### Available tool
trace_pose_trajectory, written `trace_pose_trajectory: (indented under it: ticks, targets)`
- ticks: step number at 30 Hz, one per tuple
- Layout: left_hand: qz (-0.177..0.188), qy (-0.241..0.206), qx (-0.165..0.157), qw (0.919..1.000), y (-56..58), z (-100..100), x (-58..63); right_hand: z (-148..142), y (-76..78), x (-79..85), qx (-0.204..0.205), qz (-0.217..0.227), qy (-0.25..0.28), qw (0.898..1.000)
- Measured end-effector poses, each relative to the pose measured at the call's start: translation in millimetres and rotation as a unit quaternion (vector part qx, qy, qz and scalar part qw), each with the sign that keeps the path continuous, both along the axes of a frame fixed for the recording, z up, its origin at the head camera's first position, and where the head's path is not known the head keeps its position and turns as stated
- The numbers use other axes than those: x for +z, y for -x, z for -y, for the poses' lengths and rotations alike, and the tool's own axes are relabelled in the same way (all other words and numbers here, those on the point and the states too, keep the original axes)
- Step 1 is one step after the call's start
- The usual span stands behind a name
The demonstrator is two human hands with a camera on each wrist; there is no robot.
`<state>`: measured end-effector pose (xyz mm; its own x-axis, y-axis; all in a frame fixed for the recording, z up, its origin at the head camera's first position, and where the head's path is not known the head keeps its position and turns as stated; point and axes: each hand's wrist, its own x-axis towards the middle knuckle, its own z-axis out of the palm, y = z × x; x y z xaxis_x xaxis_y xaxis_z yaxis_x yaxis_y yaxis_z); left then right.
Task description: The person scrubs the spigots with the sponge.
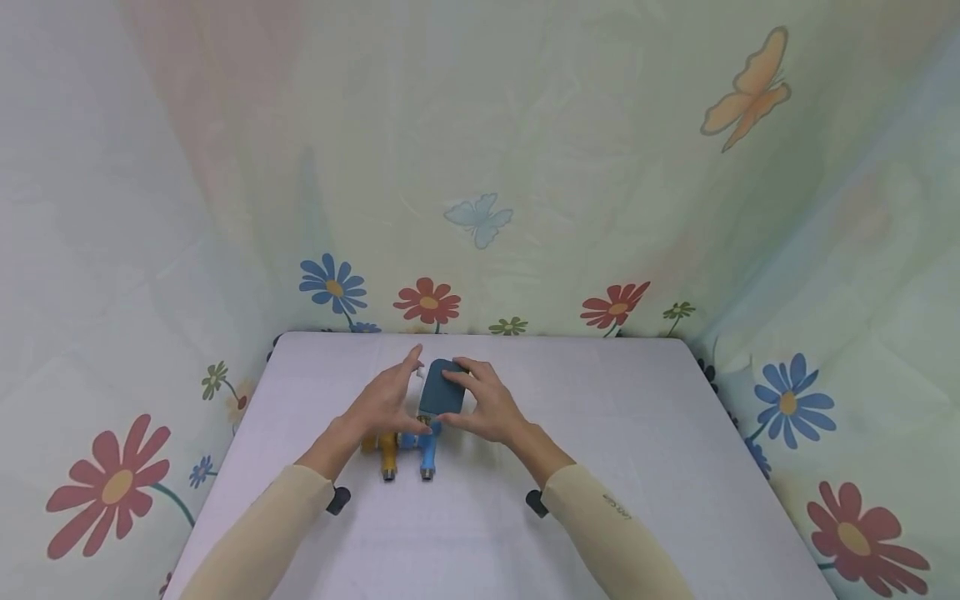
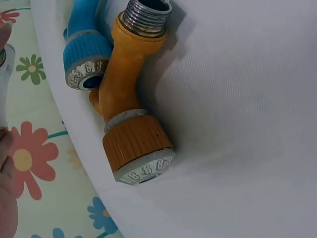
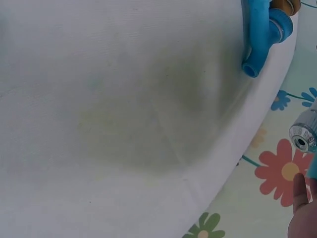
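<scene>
A dark teal piece (image 1: 444,387) with a flat, rounded face is raised between my two hands. My right hand (image 1: 486,408) grips its right side, fingers bent over the face and thumb at the lower edge. From the other side my left hand (image 1: 382,400) curves around it, thumb near a brassy end. In the right wrist view a chrome end (image 3: 303,134) with a hole shows above my fingers. A pale body (image 2: 7,94) shows between my left fingers in the left wrist view. Below lie an orange pipe fitting (image 2: 128,84) with threaded metal and a blue one (image 3: 258,37).
The two fittings lie side by side on a white-covered table (image 1: 615,433), under and just in front of my left hand. Flower-printed cloth (image 1: 555,167) hangs behind and along both sides of the table.
</scene>
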<state>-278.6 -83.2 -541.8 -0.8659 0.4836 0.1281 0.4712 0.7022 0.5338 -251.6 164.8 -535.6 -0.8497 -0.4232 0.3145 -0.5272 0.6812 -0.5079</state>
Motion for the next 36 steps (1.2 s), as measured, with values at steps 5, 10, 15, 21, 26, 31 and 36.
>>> trace_pose_trajectory:
  ticks: [5,10,15,21,26,31,36]
  targets:
    - [-0.019,-0.008,0.0,0.9998,-2.1,-1.9,2.2,2.2,2.0,3.3,0.002,-0.011,-0.013,1.0]
    - [-0.01,-0.006,-0.003,0.9999,-4.9,-1.2,3.9,2.9,3.3,4.2,0.001,-0.012,-0.033,0.999]
    - [-0.014,-0.001,-0.01,0.9999,-6.9,-2.6,6.0,3.4,2.4,5.6,-0.019,-0.026,-0.046,0.998]
    - [-0.017,0.003,-0.011,0.9998,-9.1,-6.1,6.8,4.5,2.0,6.0,-0.05,-0.035,-0.068,0.996]
    - [-0.019,0.005,-0.013,0.9997,-10.6,-8.0,7.1,4.7,2.4,6.4,-0.067,-0.034,-0.075,0.994]
    - [-0.016,0.004,-0.016,0.9997,-11.6,-8.7,9.8,4.2,3.5,7.6,-0.074,-0.033,-0.075,0.994]
    - [-0.019,0.01,-0.022,0.9995,-11.5,-9.5,11.0,3.8,4.8,8.6,-0.085,-0.03,-0.076,0.993]
